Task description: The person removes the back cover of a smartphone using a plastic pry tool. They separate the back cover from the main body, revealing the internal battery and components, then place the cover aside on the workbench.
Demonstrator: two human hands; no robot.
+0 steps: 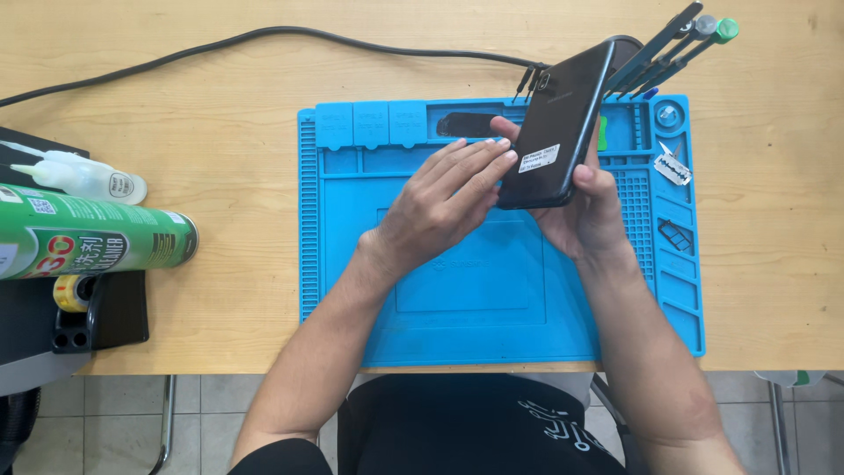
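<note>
Phone [556, 123] gripped in right hand [591, 215], left hand [444, 198] fingers flat against its edge; risk of slipping onto mat [352, 264] if grip loosens.

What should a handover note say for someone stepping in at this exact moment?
Right hand grips the black smartphone from below, back cover up, tilted above the blue repair mat.
Left hand lies flat against the phone's left edge.
Razor blade sits in the mat's right trays; screwdrivers stand behind.
Done: nothing visibly opened.
Left: back cover is on.
</note>
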